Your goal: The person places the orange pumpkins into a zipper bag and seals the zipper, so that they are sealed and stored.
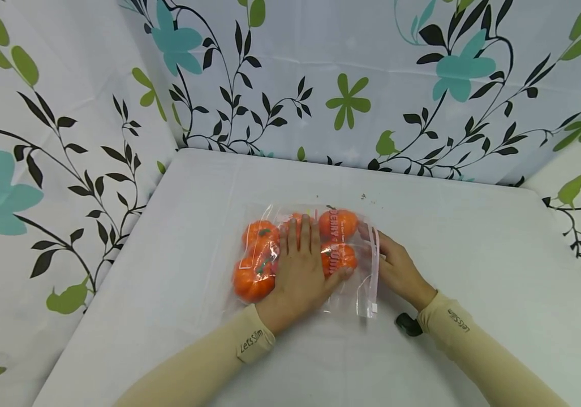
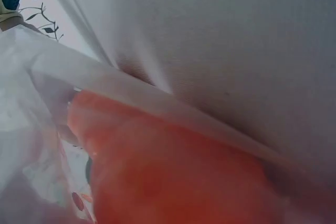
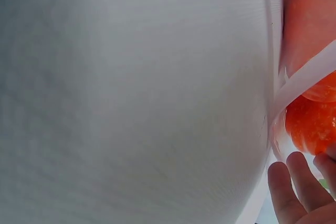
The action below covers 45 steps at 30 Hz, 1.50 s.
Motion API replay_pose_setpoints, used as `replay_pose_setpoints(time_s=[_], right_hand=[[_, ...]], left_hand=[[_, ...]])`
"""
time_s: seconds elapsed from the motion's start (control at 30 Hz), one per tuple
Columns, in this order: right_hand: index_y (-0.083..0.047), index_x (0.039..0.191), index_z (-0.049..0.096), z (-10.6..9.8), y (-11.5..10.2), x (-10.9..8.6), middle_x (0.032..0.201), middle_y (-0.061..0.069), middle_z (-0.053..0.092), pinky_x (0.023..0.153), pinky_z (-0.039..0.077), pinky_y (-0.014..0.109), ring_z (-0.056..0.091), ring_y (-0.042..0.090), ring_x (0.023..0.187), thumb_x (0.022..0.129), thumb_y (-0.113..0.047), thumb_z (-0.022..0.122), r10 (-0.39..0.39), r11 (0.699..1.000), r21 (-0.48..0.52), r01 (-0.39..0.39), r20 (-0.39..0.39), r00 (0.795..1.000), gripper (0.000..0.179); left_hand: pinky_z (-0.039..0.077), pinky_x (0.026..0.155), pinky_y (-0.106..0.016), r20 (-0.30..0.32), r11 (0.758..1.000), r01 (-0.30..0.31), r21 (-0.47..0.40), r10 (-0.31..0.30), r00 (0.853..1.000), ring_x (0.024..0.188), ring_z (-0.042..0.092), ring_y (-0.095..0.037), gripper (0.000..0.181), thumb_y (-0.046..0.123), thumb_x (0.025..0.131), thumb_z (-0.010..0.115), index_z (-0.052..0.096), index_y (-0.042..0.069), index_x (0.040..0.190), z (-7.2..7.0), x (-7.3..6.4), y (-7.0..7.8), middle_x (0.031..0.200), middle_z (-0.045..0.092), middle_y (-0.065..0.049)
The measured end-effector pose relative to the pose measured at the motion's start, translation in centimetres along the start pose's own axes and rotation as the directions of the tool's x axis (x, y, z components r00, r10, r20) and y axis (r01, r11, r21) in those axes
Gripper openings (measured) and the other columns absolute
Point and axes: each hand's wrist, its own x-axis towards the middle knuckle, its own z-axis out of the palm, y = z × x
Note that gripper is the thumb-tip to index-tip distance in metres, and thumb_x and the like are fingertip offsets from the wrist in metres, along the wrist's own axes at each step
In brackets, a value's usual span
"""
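Note:
A clear zip bag [image 1: 366,277] with pink lettering and a white slider lies flat on the table. Inside it are several small orange pumpkins [image 1: 253,280] with green stems. My left hand [image 1: 300,277] rests on top of the bag, fingers straight and spread, palm over the middle pumpkins. At the bag's zip end on the right, my right hand [image 1: 397,265] has its fingertips by the bag's edge, partly hidden by the plastic. In the right wrist view, its fingers [image 3: 307,182] look extended near a pumpkin [image 3: 312,124]. The left wrist view shows a blurred pumpkin [image 2: 173,171] through plastic.
The white table [image 1: 178,271] extends around the bag on all sides. A dark green wrist device [image 1: 408,324] sits at my right wrist. Patterned curtains [image 1: 280,73] with leaves and flowers hang behind the table and at both sides.

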Motion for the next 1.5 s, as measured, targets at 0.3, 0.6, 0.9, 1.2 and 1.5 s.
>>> replay_pose_setpoints(time_s=[0.3, 0.6, 0.9, 1.2, 1.5], right_hand=[[-0.012, 0.159, 0.033, -0.5, 0.2, 0.3, 0.159, 0.006, 0.039, 0.118, 0.025, 0.057, 0.031, 0.03, 0.148, 0.106, -0.019, 0.052, -0.033, 0.999, -0.002, 0.034, 0.139, 0.99, 0.057], [-0.013, 0.159, 0.035, -2.0, -0.1, -0.1, 0.161, 0.007, 0.035, 0.112, 0.036, 0.057, 0.038, 0.033, 0.144, 0.107, -0.022, 0.05, 0.003, 0.987, -0.161, 0.018, 0.128, 0.992, 0.055], [-0.008, 0.142, 0.059, -4.4, -0.6, -2.6, 0.143, 0.007, 0.058, 0.1, 0.049, 0.055, 0.056, 0.032, 0.129, 0.091, -0.017, 0.072, -0.194, 0.852, -0.504, 0.14, -0.056, 0.979, 0.053], [-0.004, 0.135, 0.064, -6.0, -1.3, -3.5, 0.136, 0.01, 0.063, 0.091, 0.055, 0.051, 0.063, 0.032, 0.115, 0.081, -0.014, 0.073, -0.521, 0.683, -0.607, 0.405, -0.017, 0.853, 0.056], [0.001, 0.139, 0.058, -5.9, -3.0, -3.4, 0.139, 0.017, 0.06, 0.114, 0.037, 0.04, 0.061, 0.035, 0.12, 0.097, -0.031, 0.052, -0.756, 0.512, -0.606, 0.608, 0.019, 0.655, 0.053]], left_hand=[[0.004, 0.122, -0.055, -0.019, 0.998, -0.049, 0.032, 0.049, 0.999, 0.152, 0.007, -0.044, 0.11, 0.078, 0.092, 0.036, 0.01, -0.006, 0.159, 0.6, 0.9, -0.6, 0.166, 0.011, -0.023], [0.003, 0.122, -0.053, 0.023, 0.996, -0.094, -0.001, 0.094, 0.995, 0.153, 0.006, -0.041, 0.108, 0.076, 0.093, 0.039, 0.011, -0.004, 0.159, 0.6, 2.9, -1.8, 0.167, 0.009, -0.021], [0.0, 0.123, -0.05, 0.049, 0.987, -0.158, -0.005, 0.158, 0.986, 0.154, 0.004, -0.038, 0.104, 0.073, 0.095, 0.038, 0.008, -0.001, 0.16, 0.5, 5.8, -3.2, 0.168, 0.008, -0.018], [0.008, 0.124, -0.046, -0.171, 0.928, -0.353, -0.118, 0.332, 0.928, 0.152, 0.02, -0.033, 0.084, 0.049, 0.099, 0.054, 0.024, -0.004, 0.158, -0.7, 5.1, -2.4, 0.163, 0.027, -0.018], [0.031, 0.117, -0.043, -0.606, 0.705, -0.709, 0.009, 0.568, 0.557, 0.137, 0.049, -0.032, 0.067, 0.022, 0.082, 0.076, 0.054, -0.008, 0.138, -3.1, 2.4, -0.1, 0.141, 0.057, -0.021]])
